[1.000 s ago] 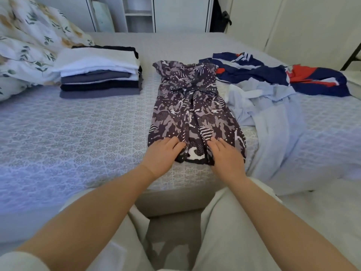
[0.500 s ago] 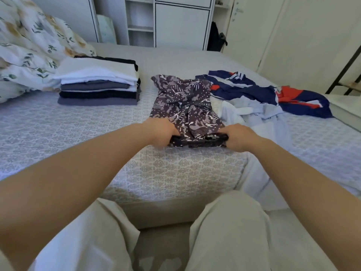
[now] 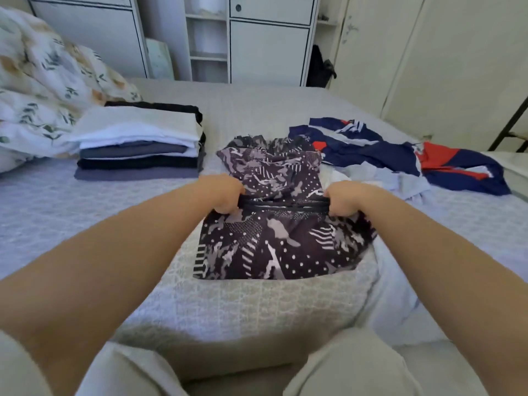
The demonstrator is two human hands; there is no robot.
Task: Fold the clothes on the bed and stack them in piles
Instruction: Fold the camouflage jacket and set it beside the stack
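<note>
Hands, left (image 3: pixel 225 192) and right (image 3: pixel 344 197), grip patterned dress (image 3: pixel 274 247) hem; arms outstretched.

A single head-worn wide-angle camera looks forward and down across the bed (image 3: pixel 85 224) toward the white cabinets (image 3: pixel 268 44), both forearms close below.

A floral duvet (image 3: pixel 43 90) lay bunched at the far left. White cupboards (image 3: pixel 268 44) stood behind, a dark bag (image 3: pixel 321 68) beside them.
</note>
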